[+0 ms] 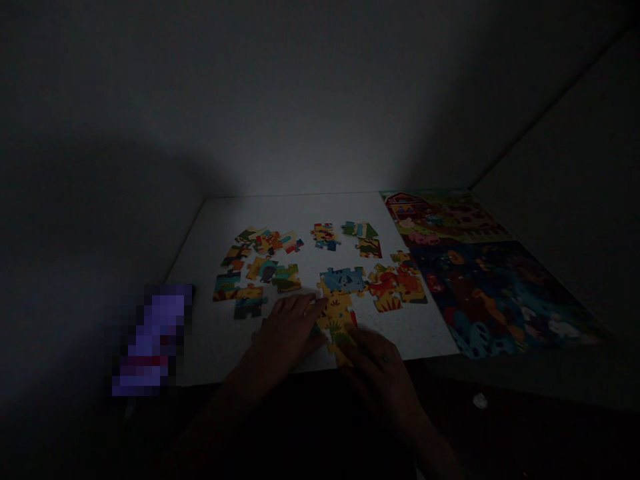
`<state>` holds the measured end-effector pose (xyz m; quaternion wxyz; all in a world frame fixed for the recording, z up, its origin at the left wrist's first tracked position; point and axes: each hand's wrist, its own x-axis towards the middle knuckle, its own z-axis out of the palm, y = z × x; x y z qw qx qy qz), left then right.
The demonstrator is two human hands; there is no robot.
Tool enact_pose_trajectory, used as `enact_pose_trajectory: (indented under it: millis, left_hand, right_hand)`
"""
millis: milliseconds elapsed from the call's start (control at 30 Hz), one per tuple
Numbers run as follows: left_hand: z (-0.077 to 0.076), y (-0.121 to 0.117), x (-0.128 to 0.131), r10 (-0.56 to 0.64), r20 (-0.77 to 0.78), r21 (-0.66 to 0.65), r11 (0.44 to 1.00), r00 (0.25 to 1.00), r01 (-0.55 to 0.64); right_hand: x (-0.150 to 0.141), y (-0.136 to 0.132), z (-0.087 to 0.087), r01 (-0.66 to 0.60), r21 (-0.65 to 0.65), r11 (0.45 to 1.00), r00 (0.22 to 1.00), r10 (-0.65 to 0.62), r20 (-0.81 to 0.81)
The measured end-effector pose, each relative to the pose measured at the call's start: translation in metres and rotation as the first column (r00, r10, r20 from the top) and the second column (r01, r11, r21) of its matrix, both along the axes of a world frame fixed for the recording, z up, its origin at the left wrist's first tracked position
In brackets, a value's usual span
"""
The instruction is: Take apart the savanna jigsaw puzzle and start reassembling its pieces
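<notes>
Near the front edge of the table, joined yellow jigsaw pieces (337, 309) lie between my two hands, below a blue animal section (344, 281). My left hand (290, 327) is closed at their left side, its thumb and index finger around a greenish puzzle piece (316, 331). From the right, my right hand (377, 353) curls its fingers onto a yellow-green puzzle piece (341, 339) at the bottom. Its fingertips are dark and partly hidden. Joined orange-red pieces (397, 283) lie just right of the blue section.
Loose puzzle pieces (263, 270) spread over the left of the white table (200, 340), with more pieces (361, 231) at the back. A farm picture (450, 217) and a dark blue picture (500, 293) lie on the right. A pixelated purple patch (155, 340) covers something at left.
</notes>
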<state>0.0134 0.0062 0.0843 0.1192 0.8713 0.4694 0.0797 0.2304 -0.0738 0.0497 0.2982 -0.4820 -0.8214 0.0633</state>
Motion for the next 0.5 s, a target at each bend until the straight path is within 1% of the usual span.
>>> enact_pose_trajectory:
  millis: [100,200,333,400,500]
  left_hand:
    - [0.006,0.001,0.003,-0.028,-0.022,-0.002,1.0,0.999,0.028]
    - [0.007,0.005,0.006,-0.026,0.005,-0.011,1.0,1.0,0.026]
    - [0.006,0.009,0.01,-0.002,0.069,-0.059,0.998,0.998,0.006]
    - [0.007,0.011,0.011,0.005,0.068,-0.079,0.997,0.998,0.001]
    - [0.01,0.016,0.01,-0.016,0.066,-0.123,0.992,0.998,0.024]
  right_hand:
    - [0.0,0.0,0.002,0.006,-0.005,1.0,0.998,-0.006,-0.056]
    - [-0.001,0.0,0.002,0.012,-0.02,1.0,0.996,-0.014,-0.089]
    - [0.0,0.0,-0.001,0.018,-0.04,0.999,0.997,-0.021,-0.076]
    - [0.0,0.0,-0.001,0.015,-0.054,0.998,0.998,-0.018,-0.057]
    - [-0.001,0.0,0.001,0.009,-0.058,0.998,0.999,-0.011,-0.036]
